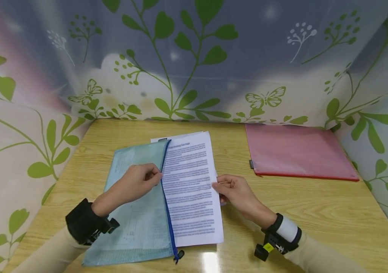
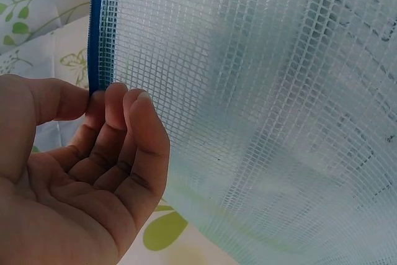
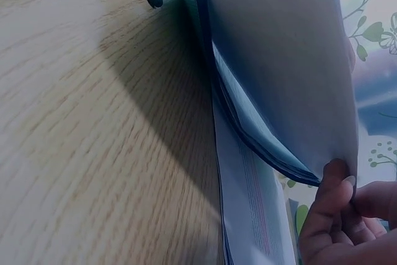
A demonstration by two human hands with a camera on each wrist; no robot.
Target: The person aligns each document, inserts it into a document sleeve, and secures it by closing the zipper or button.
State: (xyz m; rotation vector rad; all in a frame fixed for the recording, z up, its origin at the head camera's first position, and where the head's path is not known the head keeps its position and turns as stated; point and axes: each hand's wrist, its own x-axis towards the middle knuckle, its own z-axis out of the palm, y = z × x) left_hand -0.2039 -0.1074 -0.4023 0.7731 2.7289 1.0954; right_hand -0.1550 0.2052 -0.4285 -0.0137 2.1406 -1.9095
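A light-blue mesh zip pouch (image 1: 139, 227) with a dark blue zipper edge lies at the left of the table. My left hand (image 1: 139, 182) pinches that edge near its middle; in the left wrist view the thumb and fingertips of the hand (image 2: 93, 166) meet at the zipper (image 2: 96, 29). Printed sheets (image 1: 190, 189) stick out of the pouch's opening on the right, their left part covered by the mesh. My right hand (image 1: 236, 191) pinches their right edge between thumb and fingers. The right wrist view shows the blank underside of the sheets (image 3: 285, 54) raised above the wood.
A pink mesh pouch (image 1: 299, 151) with a red zipper lies at the back right. Under the blue pouch, another paper (image 3: 248, 215) with coloured lines shows in the right wrist view. A leaf-patterned curtain (image 1: 194, 57) borders the wooden table (image 1: 299, 212) at the back and sides.
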